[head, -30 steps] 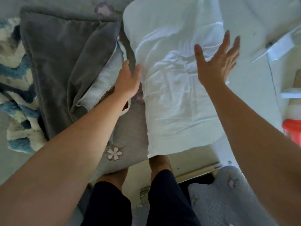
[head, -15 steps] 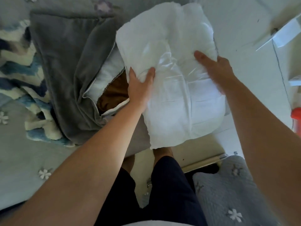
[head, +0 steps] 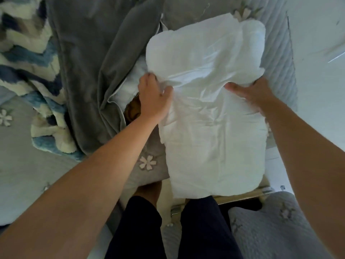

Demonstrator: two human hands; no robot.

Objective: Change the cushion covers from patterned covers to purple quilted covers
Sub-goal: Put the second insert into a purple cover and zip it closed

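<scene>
Insert [head: 214,124] stripped bare: left hand [head: 155,99] bunches its white fabric, right hand [head: 251,94] clasps its edge; next move likely calls for sliding it into quilted cover [head: 276,232].

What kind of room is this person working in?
Probably a bedroom at home: a bare white cushion lies over a quilted, flower-stitched bedspread, with a grey blanket and a fluffy blue-and-white throw heaped beside it.
</scene>
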